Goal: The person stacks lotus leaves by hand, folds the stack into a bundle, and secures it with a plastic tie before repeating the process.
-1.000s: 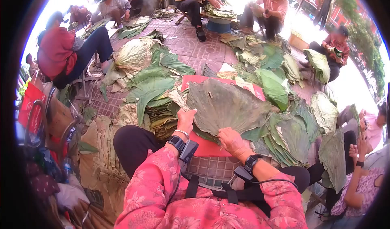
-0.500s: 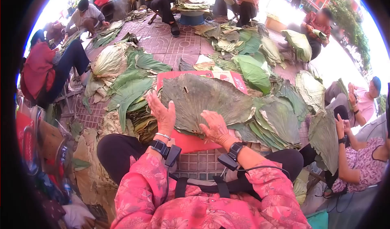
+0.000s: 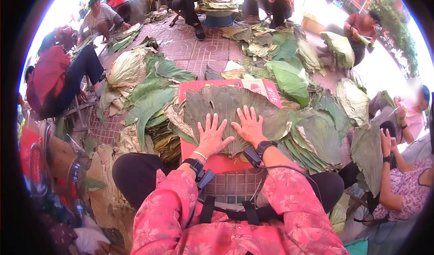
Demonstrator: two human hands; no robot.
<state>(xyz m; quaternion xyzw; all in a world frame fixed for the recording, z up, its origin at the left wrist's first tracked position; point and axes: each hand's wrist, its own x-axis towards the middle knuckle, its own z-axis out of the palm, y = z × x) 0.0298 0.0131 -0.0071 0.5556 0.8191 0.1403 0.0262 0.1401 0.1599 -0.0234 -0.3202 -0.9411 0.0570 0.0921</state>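
A large, dry, grey-green lotus leaf (image 3: 226, 99) is spread like a fan over a red cardboard sheet (image 3: 221, 164) in front of my knees. My left hand (image 3: 211, 135) lies on the lower left of the leaf, palm down with fingers spread. Beside it, my right hand (image 3: 249, 126) rests flat on the leaf's middle, fingers also apart. Paler, crumpled leaf edges (image 3: 177, 120) stick out at the leaf's left side. Both palms and whatever lies directly beneath the leaf are hidden.
Green leaves (image 3: 151, 103) and a folded leaf stack (image 3: 168, 142) lie to the left. More stacked leaves (image 3: 312, 139) are on the right. Several people sit around, one at the right holding a leaf (image 3: 367, 157). A blue stool (image 3: 218, 19) bears leaves at the back.
My left hand has come down from beside the leaf's left edge and now lies flat on it. My right hand has moved up the leaf, fingers spreading. Crumpled leaf edges now show at left.
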